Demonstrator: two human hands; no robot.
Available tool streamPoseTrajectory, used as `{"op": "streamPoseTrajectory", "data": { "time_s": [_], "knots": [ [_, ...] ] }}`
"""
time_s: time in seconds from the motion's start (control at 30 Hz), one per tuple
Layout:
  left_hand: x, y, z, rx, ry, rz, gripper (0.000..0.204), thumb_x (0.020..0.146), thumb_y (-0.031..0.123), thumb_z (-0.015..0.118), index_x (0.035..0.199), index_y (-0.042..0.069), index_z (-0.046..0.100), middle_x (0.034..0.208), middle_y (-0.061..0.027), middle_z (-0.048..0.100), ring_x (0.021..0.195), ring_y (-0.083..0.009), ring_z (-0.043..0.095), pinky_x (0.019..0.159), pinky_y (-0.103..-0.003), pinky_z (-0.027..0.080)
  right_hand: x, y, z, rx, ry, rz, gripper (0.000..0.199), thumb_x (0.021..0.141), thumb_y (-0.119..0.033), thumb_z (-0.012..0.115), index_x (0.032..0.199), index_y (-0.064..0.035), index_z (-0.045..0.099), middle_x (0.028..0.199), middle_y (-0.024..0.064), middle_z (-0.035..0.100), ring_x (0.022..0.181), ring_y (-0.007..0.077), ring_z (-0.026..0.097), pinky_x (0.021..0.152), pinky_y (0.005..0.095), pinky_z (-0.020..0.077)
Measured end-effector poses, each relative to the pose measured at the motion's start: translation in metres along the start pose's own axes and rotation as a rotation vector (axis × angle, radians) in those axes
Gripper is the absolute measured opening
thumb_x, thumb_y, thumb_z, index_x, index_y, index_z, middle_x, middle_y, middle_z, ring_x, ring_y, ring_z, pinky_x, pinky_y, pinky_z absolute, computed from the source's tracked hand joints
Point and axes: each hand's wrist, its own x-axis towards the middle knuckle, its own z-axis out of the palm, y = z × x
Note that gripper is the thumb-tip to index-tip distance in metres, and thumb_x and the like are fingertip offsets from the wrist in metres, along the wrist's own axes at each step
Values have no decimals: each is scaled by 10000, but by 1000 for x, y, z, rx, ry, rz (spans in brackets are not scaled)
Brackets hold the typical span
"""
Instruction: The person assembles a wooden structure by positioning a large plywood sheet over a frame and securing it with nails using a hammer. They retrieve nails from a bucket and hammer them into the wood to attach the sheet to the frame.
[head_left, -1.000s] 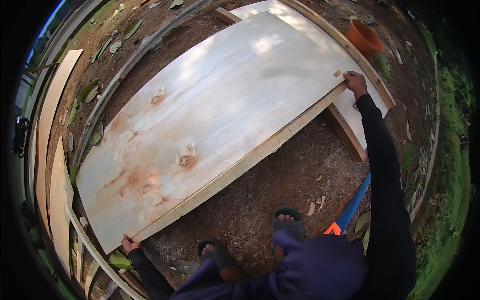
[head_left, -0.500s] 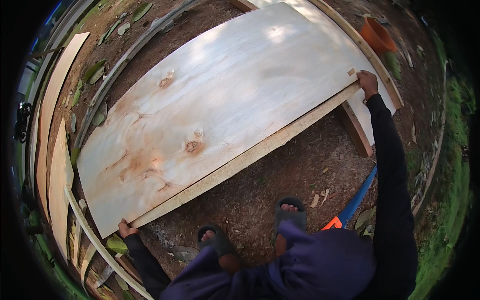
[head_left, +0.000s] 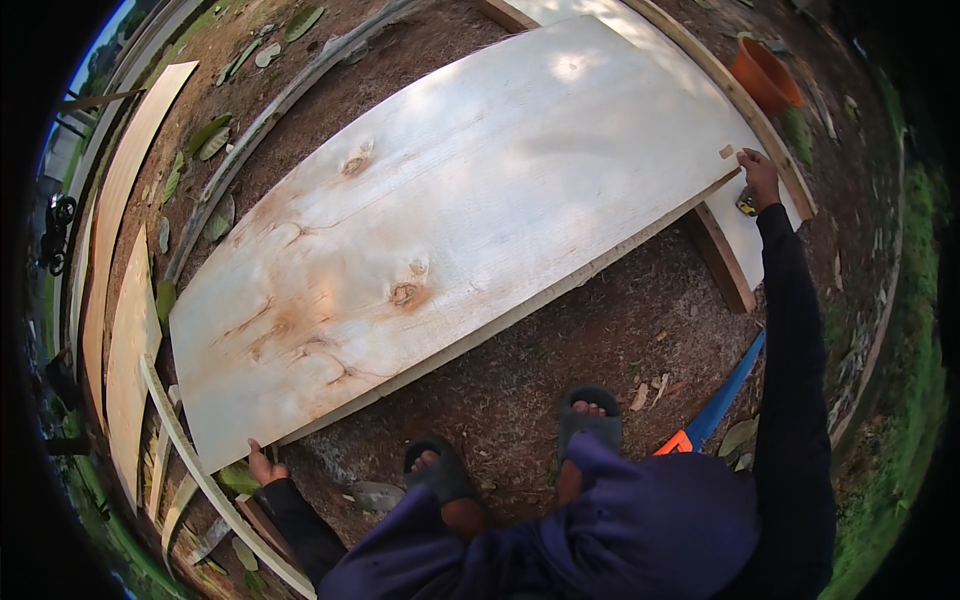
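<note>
A broad plywood sheet (head_left: 480, 200), pale with brown knots, lies slanting in front of me. My left hand (head_left: 266, 464) pinches its near left corner, fingers closed on the edge. At the other end, my right hand (head_left: 760, 177) grips the near right corner. Beneath the sheet's near edge runs a long wooden batten (head_left: 500, 309), showing only as a narrow strip. Beside my right hand, a yellow and black tape measure (head_left: 746, 203) rests on a white board (head_left: 722, 212) under the sheet.
A handsaw (head_left: 722, 400) with a blue blade and orange handle lies on the soil by my right leg. Timber beams (head_left: 722, 258) support the right end. An orange pot (head_left: 768, 76) stands far right. Thin wooden strips (head_left: 128, 380) lie at left.
The plywood's near edge has come over the batten, leaving less of the batten exposed. Both hands have shifted slightly with the sheet. The tape measure has come into sight.
</note>
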Motion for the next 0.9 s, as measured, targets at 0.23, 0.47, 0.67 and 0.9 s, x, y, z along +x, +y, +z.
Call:
{"op": "streamPoseTrajectory", "data": {
  "time_s": [0.23, 0.47, 0.67, 0.9],
  "knots": [
    [7, -9, -27, 139, 102, -24, 522, 1025, 349, 658, 1430, 44, 534, 1415, -52, 589, 1168, -180, 549, 1049, -381, 420, -20, 22, 8, 127, -43, 138, 488, 968, -363, 694, 1331, -38, 663, 1093, 32, 697, 1028, 156, 637, 800, 330, 500],
    [3, -56, -5, 22, 155, -207, 606, 996, 486, 663, 1409, 61, 538, 1248, 11, 630, 714, -119, 438, 1117, -485, 364, -27, 10, 3, 264, -116, 201, 453, 1002, -294, 638, 1390, -61, 625, 1214, 76, 669, 1138, 199, 626, 898, 369, 540],
    [40, -67, -12, 85, -63, -252, 619, 1005, 515, 631, 1385, 30, 570, 1387, -3, 617, 1116, -175, 536, 1037, -402, 389, -31, 26, 4, 428, -31, 223, 490, 1006, -334, 634, 1408, -57, 588, 1227, 73, 637, 1140, 195, 606, 959, 387, 523],
    [22, -63, -6, -7, 6, -141, 625, 1022, 449, 633, 1397, -41, 530, 1423, -73, 599, 1257, -227, 531, 1145, -429, 327, -41, 21, 6, 348, -85, 234, 466, 980, -345, 658, 1320, -28, 620, 1166, 59, 651, 1104, 166, 597, 903, 348, 503]
  ]
}}
